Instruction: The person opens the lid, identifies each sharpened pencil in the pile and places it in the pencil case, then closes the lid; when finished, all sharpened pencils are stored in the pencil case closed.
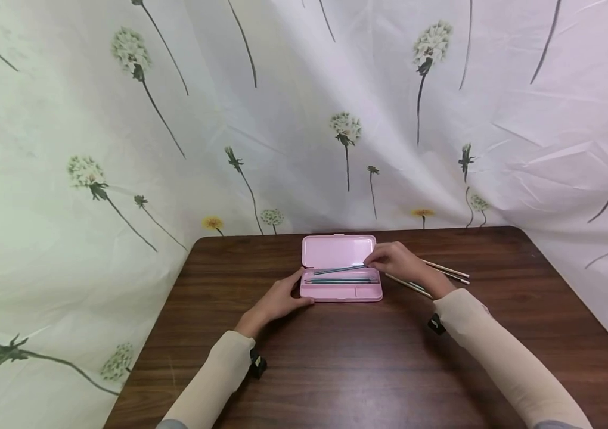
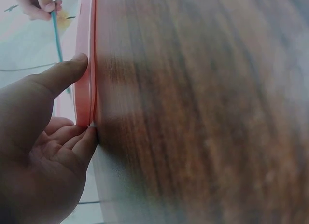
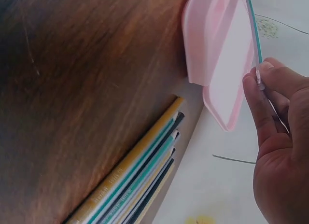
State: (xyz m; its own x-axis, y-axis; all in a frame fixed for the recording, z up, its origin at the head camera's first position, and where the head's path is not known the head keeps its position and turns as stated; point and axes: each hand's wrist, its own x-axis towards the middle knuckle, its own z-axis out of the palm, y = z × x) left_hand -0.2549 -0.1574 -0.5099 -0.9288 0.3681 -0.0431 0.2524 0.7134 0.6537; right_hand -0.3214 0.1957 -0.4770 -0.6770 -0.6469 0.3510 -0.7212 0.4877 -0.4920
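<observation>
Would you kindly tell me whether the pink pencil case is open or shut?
The pink pencil case is open: its lid is folded back on the far side, and pencils show inside.

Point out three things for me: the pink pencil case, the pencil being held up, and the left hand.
Pencil case [image 1: 331,292]: head view, floor of the long front compartment.
Held pencil [image 3: 256,33]: right wrist view, partway along the shaft.
Left hand [image 1: 278,299]: head view, back of the hand.

I wear cream sleeves [image 1: 213,376], grey cloth [image 1: 171,424] showing higher up my arms, and small black boxy devices [image 1: 257,364] at both wrists
</observation>
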